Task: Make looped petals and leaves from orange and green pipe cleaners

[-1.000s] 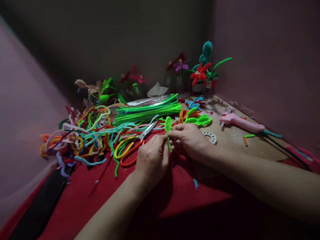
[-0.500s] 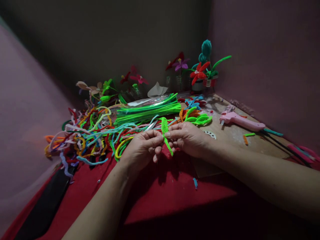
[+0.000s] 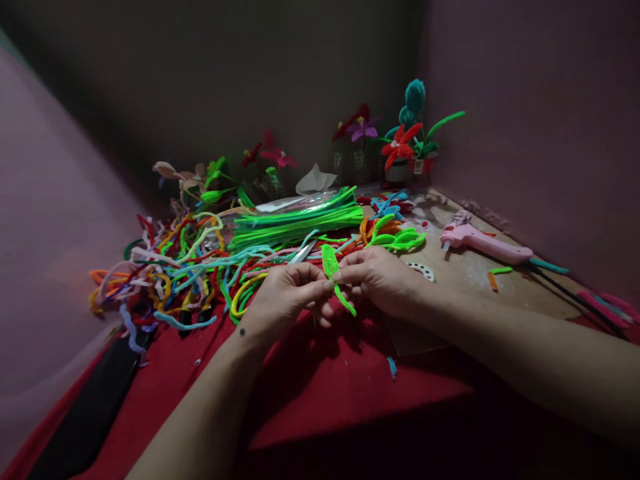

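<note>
Between both hands is a bright green pipe-cleaner leaf, its broad looped part pointing up and a thin tail slanting down to the right. My left hand pinches it at the narrow middle with thumb and fingers. From the other side my right hand pinches the same spot, its fingertips touching those of the left. Some fingers are partly hidden behind the leaf. Just beyond the left hand lies a scissors blade among loose pipe cleaners.
A tangle of coloured pipe cleaners spreads at left. Behind it is a bundle of green pipe cleaners. A pink glue gun rests on a board at right. Pipe-cleaner flowers stand at the back. Red cloth covers the front.
The green leaf's looped part has turned, now showing its face more widely. Its tail swung slightly right, and both hands shifted a little with their pinch kept.
</note>
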The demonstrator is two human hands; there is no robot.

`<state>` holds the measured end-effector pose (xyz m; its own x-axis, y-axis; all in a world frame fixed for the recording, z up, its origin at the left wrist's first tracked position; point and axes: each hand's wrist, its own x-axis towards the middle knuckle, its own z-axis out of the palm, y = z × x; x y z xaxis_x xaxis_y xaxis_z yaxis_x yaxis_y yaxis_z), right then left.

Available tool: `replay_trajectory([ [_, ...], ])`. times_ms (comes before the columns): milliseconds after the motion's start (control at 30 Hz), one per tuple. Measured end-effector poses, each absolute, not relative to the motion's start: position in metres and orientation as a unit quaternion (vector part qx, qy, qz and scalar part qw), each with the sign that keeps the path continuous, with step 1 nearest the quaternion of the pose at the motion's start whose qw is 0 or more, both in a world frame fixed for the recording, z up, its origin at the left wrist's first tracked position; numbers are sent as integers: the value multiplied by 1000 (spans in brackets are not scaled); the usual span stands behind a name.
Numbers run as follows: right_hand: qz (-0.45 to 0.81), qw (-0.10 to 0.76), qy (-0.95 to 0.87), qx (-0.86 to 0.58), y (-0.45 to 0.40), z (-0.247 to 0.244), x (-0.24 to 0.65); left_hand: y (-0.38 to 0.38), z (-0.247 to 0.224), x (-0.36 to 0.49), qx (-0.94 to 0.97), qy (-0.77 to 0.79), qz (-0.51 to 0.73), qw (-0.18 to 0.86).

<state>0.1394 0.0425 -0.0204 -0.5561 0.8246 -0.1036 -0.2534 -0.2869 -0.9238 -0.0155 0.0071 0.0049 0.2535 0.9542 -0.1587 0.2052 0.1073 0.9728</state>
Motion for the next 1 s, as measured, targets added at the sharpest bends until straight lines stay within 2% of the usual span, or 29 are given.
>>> replay_trajectory([
  [233, 734, 367, -467, -330, 40, -24, 138, 3, 9, -7, 612, 555, 340, 449],
  [300, 730, 357, -482, -328, 39, -24, 138, 5, 8, -9, 607, 551, 348, 455],
  [500, 665, 347, -568, -340, 35, -18, 136, 10, 4, -22, 543, 488, 389, 562],
  [633, 619, 347, -595, -378, 34, -17, 135, 11, 0, -18, 515, 504, 412, 557],
  [833, 646, 359, -579, -345, 34, -20, 136, 10, 2, -12, 508, 540, 452, 496],
  [1000, 624, 363, -592, -360, 33, -19, 138, 9, 5, -14, 550, 562, 421, 452],
])
